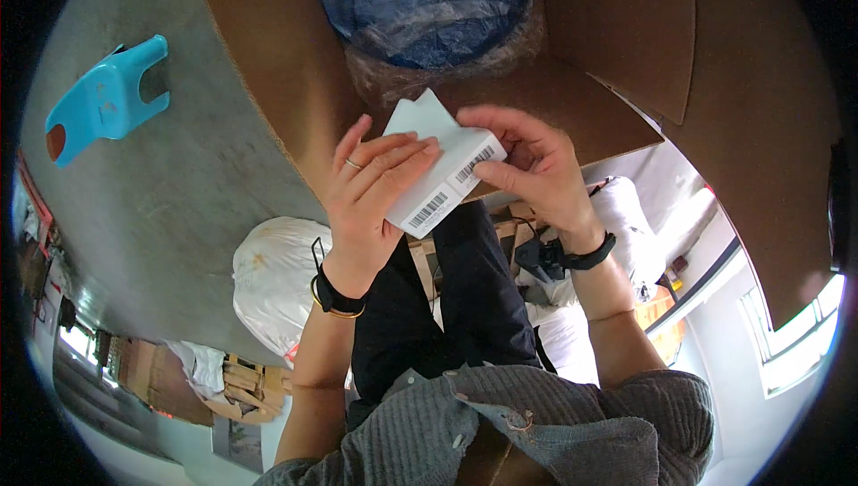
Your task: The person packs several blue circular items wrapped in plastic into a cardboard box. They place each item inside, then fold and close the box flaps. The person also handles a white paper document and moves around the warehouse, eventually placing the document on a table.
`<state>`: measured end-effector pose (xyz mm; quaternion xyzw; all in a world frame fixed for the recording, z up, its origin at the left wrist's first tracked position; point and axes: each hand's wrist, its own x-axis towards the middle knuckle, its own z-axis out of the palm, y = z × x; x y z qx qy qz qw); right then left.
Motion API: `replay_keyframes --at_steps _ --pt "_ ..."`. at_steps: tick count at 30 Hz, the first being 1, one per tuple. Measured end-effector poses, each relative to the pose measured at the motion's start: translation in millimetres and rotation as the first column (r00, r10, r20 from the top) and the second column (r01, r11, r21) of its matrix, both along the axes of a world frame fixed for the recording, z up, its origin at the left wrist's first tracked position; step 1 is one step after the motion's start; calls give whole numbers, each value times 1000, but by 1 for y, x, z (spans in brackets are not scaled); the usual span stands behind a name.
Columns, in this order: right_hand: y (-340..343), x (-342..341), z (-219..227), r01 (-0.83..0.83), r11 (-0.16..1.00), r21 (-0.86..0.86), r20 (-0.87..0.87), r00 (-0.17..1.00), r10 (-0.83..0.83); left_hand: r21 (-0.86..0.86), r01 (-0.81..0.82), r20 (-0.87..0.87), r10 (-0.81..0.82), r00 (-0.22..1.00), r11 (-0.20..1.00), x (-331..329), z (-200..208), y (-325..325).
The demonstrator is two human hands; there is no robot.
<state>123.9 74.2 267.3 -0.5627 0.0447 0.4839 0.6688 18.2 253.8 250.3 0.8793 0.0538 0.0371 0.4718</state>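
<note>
A small stack of white barcode label sheets [450,184] is held up in front of me, its upper edge fanned or folded into separate points. The fingers of my left hand [366,187] lie over the left part of the sheets, and its thumb is mostly hidden. On the other side, my right hand [534,164] pinches the right edge, with the thumb on top near a barcode. Just beyond both hands is a large open cardboard box [295,66]. Inside it sits a round, dark blue bundle [420,17] wrapped in clear plastic.
A light blue plastic stool [112,93] lies tipped on the grey floor [214,182] at left. White stuffed sacks [277,280] lie beside my legs. A box flap [760,155] stands out to the right. Stacked cardboard [170,383] is at lower left.
</note>
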Motion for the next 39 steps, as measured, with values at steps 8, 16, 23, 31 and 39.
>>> replay_keyframes --at_steps 8,16,23,31,39 --pt "1 13 -5 -232 913 -336 252 912 324 -326 -247 -371 117 921 913 -10 6 -10" --pt "11 41 -5 -315 891 -328 592 666 454 -368 -308 -502 91 860 877 -19 -9 -3" --pt "6 177 57 -165 936 -312 483 820 306 -279 -463 -687 162 709 841 -62 -12 10" --pt "71 288 -353 -176 910 -377 368 873 321 -176 -177 -440 83 894 968 -103 -62 35" --pt "122 257 -549 -53 916 -398 624 717 312 -32 -5 -378 -7 926 999 -89 -68 41"
